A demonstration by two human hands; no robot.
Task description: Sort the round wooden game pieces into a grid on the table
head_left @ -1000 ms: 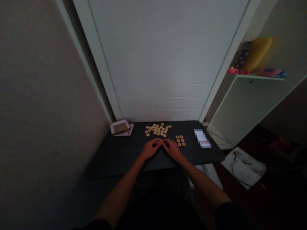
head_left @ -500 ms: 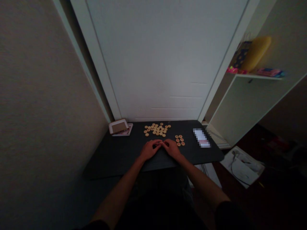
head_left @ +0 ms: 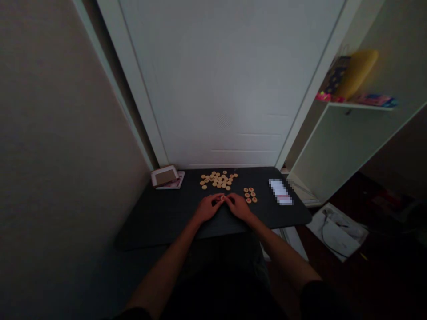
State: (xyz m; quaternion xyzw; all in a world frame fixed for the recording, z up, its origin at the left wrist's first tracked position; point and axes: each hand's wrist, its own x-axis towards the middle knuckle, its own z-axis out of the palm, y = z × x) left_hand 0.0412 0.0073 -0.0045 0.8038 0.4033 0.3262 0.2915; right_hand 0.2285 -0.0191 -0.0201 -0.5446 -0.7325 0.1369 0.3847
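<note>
My left hand (head_left: 207, 208) and my right hand (head_left: 238, 206) meet over the dark table (head_left: 160, 222), fingertips together. Between them they pinch one round, pale wooden xiangqi piece (head_left: 223, 198) with a reddish mark on top. Just beyond my fingers lies a loose heap of similar pieces (head_left: 219, 181), some marked and some plain on top. Right of my right hand, several pieces with red marks (head_left: 247, 195) lie in two short columns. The undersides of my fingers are hidden.
An open box (head_left: 165, 177) with its other half sits at the table's back left. A blurred-out phone-like object (head_left: 280, 192) lies at the right. A white door (head_left: 220, 89) stands directly behind the table. Right of it are a shelf (head_left: 360, 106) and a floor-level white box (head_left: 336, 231).
The fingers have shifted slightly, and the piece between my fingertips now shows its marked face. The heap and the two columns have not moved.
</note>
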